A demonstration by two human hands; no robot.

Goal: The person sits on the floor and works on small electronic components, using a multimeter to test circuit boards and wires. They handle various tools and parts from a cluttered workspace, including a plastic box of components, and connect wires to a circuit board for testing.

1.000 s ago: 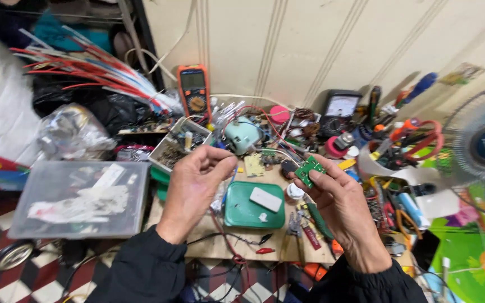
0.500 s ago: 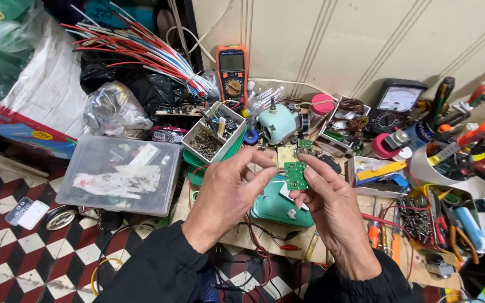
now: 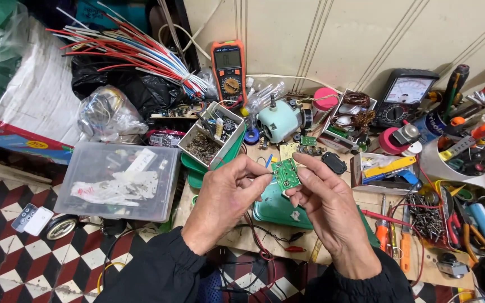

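While the right hand (image 3: 326,205) pinches a small green circuit board (image 3: 286,173) upright for viewing, the left hand (image 3: 228,199) grips its left edge. Both hover over a teal plastic tray (image 3: 279,210).

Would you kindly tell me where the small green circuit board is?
In the head view, centre, the small green circuit board is pinched between both hands, above the green plastic lid.

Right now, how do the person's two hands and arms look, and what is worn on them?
Both hands are bare: no gloves, rings or watch visible on the left hand or the right hand. Each arm is covered to the wrist by a dark, black-looking long sleeve of soft, slightly creased fabric with a plain cuff. No markings or logos show on it.
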